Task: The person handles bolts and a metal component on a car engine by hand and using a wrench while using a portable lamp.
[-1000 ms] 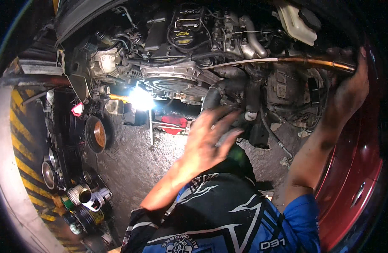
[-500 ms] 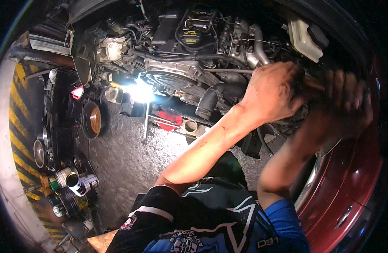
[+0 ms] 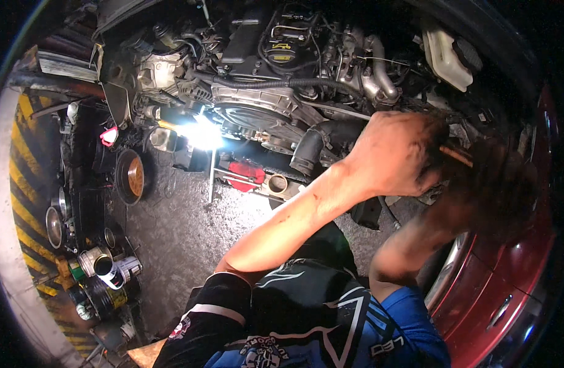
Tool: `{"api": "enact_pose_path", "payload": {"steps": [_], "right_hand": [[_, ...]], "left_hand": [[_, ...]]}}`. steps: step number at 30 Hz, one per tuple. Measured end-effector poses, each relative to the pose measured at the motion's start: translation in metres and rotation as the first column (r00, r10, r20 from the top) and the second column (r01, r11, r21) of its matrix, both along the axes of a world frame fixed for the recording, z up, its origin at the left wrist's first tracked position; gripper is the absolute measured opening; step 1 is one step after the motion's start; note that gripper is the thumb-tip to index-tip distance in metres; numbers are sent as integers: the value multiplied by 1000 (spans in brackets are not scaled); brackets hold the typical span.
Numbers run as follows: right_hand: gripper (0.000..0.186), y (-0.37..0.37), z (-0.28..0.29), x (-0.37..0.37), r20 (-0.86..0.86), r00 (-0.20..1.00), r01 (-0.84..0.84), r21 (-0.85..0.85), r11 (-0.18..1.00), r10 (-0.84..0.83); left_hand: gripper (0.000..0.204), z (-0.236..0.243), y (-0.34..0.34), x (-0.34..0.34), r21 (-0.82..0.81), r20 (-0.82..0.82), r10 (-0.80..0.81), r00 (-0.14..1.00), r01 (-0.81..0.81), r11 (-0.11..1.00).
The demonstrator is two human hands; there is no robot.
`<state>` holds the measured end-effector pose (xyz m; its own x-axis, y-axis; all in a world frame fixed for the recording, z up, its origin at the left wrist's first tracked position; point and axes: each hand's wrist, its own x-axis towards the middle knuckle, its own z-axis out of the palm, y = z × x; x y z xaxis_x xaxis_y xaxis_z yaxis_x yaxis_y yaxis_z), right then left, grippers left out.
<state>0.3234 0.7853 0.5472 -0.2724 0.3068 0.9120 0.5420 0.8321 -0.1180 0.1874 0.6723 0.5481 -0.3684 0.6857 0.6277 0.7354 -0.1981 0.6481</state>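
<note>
My left hand [image 3: 401, 153] is closed in a fist around a bar in front of the engine's right side. A short lit length of the bar [image 3: 457, 156] shows between my two hands. A thin metal rod [image 3: 337, 110] runs from the engine front toward my left knuckles; it looks like the same bar, but the joining part is hidden. My right hand [image 3: 493, 190] is dark and blurred, closed about the bar's right end near the red fender. The engine [image 3: 254, 92] lies ahead, with a black hose [image 3: 309, 150] just left of my left hand.
A bright work light [image 3: 203, 133] shines at the engine front. Below it a red cloth [image 3: 245, 176] lies on a metal crossmember. A round pan [image 3: 130, 176] and several cans [image 3: 110, 270] stand at left. A red car door [image 3: 502, 288] is at right; a whitish reservoir [image 3: 447, 61] sits far right.
Both hands have come down toward me, the right one farther and into shadow. The bar has tilted, its right end lower. My head view has shifted slightly.
</note>
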Motion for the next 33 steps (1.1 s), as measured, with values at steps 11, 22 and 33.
{"api": "enact_pose_path", "payload": {"steps": [11, 22, 33], "right_hand": [[44, 10, -7, 2, -180, 982, -87, -172, 981, 55], [50, 0, -36, 22, 321, 881, 215, 381, 899, -347], [58, 16, -36, 49, 363, 832, 246, 437, 865, -420]], "left_hand": [[49, -4, 6, 3, -64, -5, -74, 997, 73, 995], [51, -21, 27, 7, -397, -1, -176, 984, 161, 904], [59, -44, 12, 19, -380, -104, -247, 963, 191, 905]]}}
